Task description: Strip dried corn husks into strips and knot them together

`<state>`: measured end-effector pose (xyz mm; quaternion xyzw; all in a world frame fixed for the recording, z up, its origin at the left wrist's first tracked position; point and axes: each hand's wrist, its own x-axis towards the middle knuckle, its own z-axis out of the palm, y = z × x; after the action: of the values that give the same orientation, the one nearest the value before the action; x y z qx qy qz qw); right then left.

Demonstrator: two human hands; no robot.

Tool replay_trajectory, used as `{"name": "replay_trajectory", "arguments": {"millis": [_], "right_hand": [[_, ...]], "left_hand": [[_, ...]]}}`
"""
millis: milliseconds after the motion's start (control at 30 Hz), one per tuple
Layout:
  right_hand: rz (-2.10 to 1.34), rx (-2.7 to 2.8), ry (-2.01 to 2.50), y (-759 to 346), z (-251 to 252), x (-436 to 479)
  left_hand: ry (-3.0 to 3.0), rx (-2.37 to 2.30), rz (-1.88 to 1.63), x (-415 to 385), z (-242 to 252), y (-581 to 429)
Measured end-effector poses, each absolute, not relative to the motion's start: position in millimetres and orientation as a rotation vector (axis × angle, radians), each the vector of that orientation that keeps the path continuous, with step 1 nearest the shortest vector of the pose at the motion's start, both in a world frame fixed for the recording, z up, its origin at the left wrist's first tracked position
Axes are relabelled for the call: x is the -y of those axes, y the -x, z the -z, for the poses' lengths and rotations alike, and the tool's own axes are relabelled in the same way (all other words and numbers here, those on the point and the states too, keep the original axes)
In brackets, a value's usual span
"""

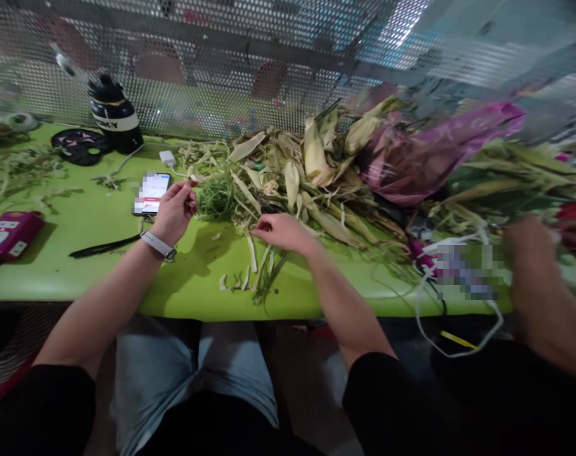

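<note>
My left hand (177, 206), with a pale-banded watch on its wrist, is raised beside a lit phone (152, 193). Its fingertips are pinched; whatever they grip is too small to name. A clump of thin green strands (216, 197) lies just to its right. My right hand (285, 233) is closed, thumb against curled fingers, at the front of a heap of dry corn husks (292, 180). Its grip is hidden. Below it, pale strips (252, 253) and green stalk pieces (271, 275) lie on the green tabletop (192, 278).
A black bottle (116, 117), black mask (81, 145) and magenta box (12, 235) stand to the left. A pink plastic bag (411, 158) rests against the husks. White cable (423, 316) loops over the edge. A co-worker's hands (530, 244) are at right. Perforated metal mesh (197, 76) rises behind.
</note>
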<state>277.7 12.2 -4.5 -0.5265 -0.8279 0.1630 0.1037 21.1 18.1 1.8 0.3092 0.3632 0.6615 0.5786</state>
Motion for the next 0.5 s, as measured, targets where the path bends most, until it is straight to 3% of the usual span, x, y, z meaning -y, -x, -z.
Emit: {"name": "replay_trajectory", "arguments": {"millis": [133, 333, 500], "right_hand": [[-0.642, 2.482, 1.544, -261.2, 16.7, -9.5], [-1.601, 1.983, 1.183, -255.5, 4.9, 0.7], [-1.892, 1.743, 1.013, -270.6, -3.4, 8.3]], "left_hand": [[-0.725, -0.864, -1.536, -16.4, 3.6, -22.4], [-0.794, -0.881, -1.457, -8.8, 8.8, -29.0], [-0.793, -0.862, -1.447, -2.2, 5.4, -33.2]]}}
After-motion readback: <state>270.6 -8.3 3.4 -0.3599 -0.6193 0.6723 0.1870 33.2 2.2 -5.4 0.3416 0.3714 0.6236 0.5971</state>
